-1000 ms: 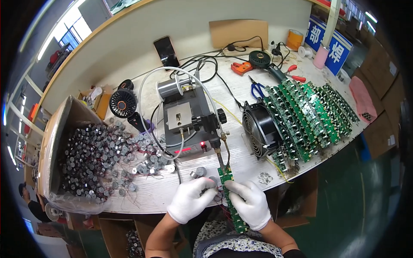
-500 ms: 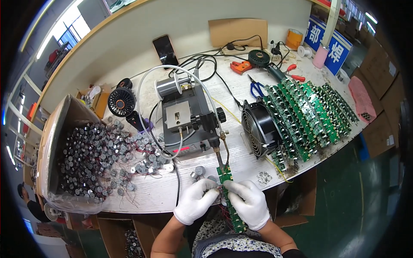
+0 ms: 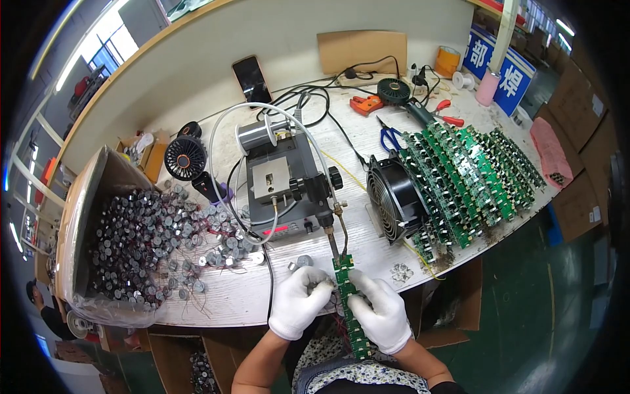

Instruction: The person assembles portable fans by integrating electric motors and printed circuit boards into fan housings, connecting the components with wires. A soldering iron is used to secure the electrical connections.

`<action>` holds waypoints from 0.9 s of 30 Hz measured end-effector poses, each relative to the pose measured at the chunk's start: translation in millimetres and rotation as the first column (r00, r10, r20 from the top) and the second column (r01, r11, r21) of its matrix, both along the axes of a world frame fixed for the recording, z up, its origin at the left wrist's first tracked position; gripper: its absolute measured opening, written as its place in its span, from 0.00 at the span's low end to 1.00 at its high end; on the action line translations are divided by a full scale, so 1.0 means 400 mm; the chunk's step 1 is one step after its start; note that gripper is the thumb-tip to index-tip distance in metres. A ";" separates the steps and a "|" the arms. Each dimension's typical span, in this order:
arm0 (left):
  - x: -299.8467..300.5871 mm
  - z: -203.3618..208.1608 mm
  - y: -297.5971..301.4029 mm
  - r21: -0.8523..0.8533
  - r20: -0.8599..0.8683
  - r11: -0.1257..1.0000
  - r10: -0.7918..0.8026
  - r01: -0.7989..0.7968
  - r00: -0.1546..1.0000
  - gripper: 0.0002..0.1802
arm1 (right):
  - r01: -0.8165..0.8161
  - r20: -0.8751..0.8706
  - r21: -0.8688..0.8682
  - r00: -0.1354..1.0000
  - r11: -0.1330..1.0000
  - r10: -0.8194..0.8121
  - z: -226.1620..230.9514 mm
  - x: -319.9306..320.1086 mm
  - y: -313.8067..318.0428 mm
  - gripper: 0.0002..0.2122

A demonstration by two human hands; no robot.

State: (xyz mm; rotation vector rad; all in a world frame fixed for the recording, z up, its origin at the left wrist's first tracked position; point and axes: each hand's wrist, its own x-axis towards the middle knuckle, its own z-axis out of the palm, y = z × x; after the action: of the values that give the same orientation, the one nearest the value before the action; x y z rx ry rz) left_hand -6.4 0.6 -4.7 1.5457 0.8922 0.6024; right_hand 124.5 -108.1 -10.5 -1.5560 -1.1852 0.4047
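Note:
A long green circuit board strip (image 3: 356,338) points away from me, its far end under the soldering iron tip (image 3: 333,240) and the thin solder feed tube (image 3: 344,230). My right hand (image 3: 380,312), in a white glove, grips the board's right edge between thumb and fingers. Close by the board's left edge, my gloved left hand (image 3: 298,303) is closed in a pinch; what lies between its fingertips is too small to make out. Just beyond the left hand sit small silver round parts (image 3: 304,261). Thin reddish wires and more round parts are partly hidden under the board.
The grey soldering machine (image 3: 279,180) with its solder reel (image 3: 257,134) stands ahead. At left, a box (image 3: 79,217) spills wired round parts onto the table. A black fan (image 3: 394,197) and stacked circuit boards (image 3: 472,177) fill the right. A black cable (image 3: 271,282) runs off the front edge.
My left hand has drawn slightly left, away from the board. The board has shifted a little, and my right fingers have changed position along it.

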 end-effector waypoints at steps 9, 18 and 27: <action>0.020 -0.014 -0.009 -0.303 0.132 0.950 0.116 -0.072 0.984 0.06 | 0.037 -0.224 -0.149 0.972 0.988 -0.070 -0.008 -0.008 0.005 0.25; 0.040 -0.022 -0.016 -0.309 0.202 0.945 0.179 -0.111 0.963 0.05 | 0.041 -0.285 -0.117 0.956 0.992 -0.073 -0.002 -0.011 0.017 0.25; 0.062 -0.007 -0.018 -0.299 0.207 0.938 0.244 -0.176 0.947 0.03 | 0.059 -0.286 -0.076 0.955 0.995 -0.078 0.005 -0.006 0.031 0.24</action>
State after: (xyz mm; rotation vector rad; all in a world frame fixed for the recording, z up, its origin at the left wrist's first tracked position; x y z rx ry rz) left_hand 18.3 -6.7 -7.4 1.1045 0.9190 0.7681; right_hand 122.3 -95.8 -8.5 -1.5296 -0.8972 0.6087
